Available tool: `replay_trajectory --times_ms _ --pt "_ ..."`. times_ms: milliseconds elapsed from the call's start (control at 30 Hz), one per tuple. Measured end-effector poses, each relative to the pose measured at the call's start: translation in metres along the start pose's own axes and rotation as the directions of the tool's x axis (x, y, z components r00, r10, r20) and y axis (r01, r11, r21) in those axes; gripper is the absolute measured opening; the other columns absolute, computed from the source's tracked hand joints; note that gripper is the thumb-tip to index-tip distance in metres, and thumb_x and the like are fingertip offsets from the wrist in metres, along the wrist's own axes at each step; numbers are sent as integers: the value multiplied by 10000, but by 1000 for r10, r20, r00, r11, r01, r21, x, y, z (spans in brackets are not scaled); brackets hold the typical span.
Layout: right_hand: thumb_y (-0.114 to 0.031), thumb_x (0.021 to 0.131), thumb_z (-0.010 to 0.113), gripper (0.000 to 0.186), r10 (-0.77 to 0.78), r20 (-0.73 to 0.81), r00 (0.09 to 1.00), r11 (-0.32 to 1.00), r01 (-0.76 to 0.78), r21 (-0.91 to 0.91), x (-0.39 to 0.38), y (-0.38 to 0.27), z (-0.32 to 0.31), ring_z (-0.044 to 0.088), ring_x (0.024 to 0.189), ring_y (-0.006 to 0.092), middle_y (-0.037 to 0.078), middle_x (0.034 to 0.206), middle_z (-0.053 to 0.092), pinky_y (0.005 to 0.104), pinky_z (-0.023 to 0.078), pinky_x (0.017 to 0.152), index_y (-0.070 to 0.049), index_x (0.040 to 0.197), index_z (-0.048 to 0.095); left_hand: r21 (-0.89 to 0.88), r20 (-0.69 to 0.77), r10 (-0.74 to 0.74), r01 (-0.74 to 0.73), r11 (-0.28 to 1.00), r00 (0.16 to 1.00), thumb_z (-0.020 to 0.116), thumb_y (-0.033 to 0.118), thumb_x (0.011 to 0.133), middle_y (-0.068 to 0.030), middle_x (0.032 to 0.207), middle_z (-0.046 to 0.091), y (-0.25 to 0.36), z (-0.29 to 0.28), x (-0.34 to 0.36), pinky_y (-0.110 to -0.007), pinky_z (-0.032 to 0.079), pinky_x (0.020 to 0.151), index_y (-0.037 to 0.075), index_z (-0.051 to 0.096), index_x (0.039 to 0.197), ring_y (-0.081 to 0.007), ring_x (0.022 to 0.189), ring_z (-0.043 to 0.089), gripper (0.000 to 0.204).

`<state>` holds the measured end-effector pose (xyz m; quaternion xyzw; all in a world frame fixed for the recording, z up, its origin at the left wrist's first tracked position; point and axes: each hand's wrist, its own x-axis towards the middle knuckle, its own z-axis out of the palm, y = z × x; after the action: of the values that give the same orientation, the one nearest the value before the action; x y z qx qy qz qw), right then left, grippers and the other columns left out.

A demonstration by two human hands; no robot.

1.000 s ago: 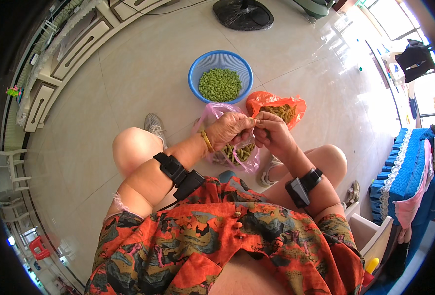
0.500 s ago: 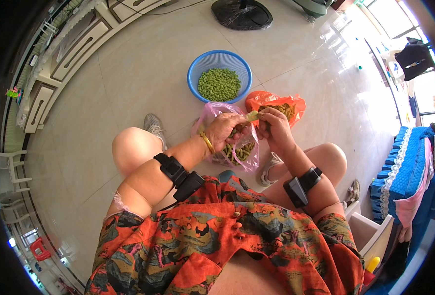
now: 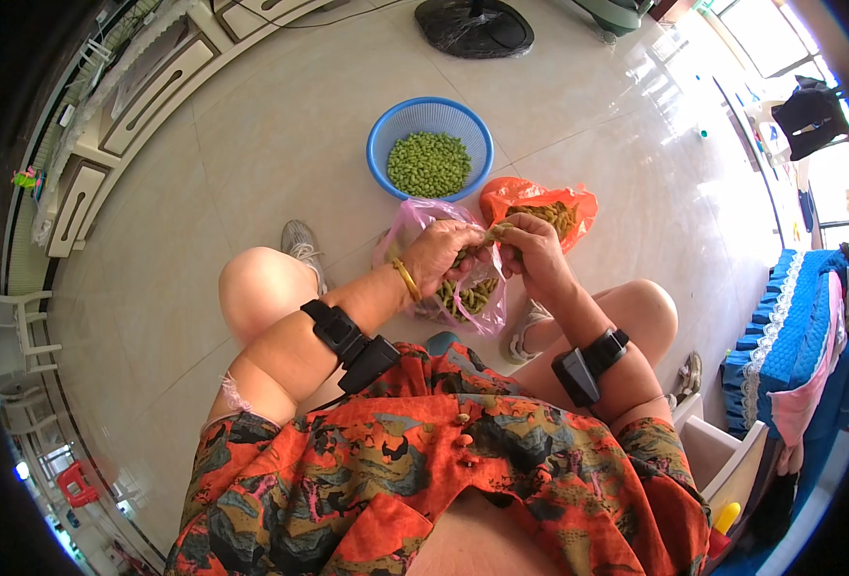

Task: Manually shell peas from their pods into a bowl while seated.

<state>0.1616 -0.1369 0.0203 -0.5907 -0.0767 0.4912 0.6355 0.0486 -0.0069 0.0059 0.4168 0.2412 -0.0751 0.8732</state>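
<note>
Between my knees, my left hand [image 3: 446, 252] and my right hand [image 3: 536, 252] meet over a pink plastic bag. Both are closed, with fingertips pinching one green bean pod [image 3: 496, 230] between them. More pods seem tucked in my left palm, partly hidden by the fingers. Inside the pink bag [image 3: 405, 224] lie bean pods [image 3: 470, 298] below my hands. Just beyond my right hand an orange plastic bag [image 3: 584, 204] holds darker, brownish pods [image 3: 551, 218]. A blue plastic basket [image 3: 374, 154] farther out contains a heap of shelled green beans [image 3: 429, 165].
Pale floor tiles [image 3: 280, 144] surround the bags. A drawer cabinet [image 3: 146, 101] runs along the far left, and a black round stand base [image 3: 472, 27] is at the far edge. On the right are a blue quilted cover [image 3: 779, 317] and an open drawer [image 3: 717, 446].
My right hand has moved slightly left, and its fingers have come closer to my left hand. Less of the pod shows between the fingertips now. Bags and basket stay put.
</note>
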Motion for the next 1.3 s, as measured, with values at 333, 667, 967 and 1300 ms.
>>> replay_trajectory --times_ms 333,667,967,1300 --pt "-100 807 568 102 -35 16 999 994 36 -102 -1 -1 -1 455 441 64 8 597 520 211 384 387 -1 825 584 98 -151 17 -3 995 988 558 206 861 -3 687 563 -4 -1 3 -163 316 399 64 560 810 -46 507 444 150" --pt "-103 806 561 120 -177 -96 979 943 141 -303 -4 3 8 473 516 71 6 638 526 216 397 433 9 842 581 155 -80 9 3 988 997 551 306 868 -2 644 532 -2 4 -1 -178 308 397 59 546 782 -58 486 432 262" --pt "-86 809 525 93 -22 35 999 993 26 -115 -6 5 9 436 431 78 15 562 488 231 388 390 2 824 549 261 -5 134 -129 957 991 424 393 921 16 617 487 -4 11 -4 -185 315 418 61 538 826 -47 493 408 363" --pt "-133 855 513 113 39 75 996 995 -46 91 -5 -4 8 404 415 65 4 568 479 214 368 377 -24 833 531 -38 34 57 -55 998 998 460 296 915 13 710 497 2 6 0 -169 291 405 71 538 909 -41 527 437 238"
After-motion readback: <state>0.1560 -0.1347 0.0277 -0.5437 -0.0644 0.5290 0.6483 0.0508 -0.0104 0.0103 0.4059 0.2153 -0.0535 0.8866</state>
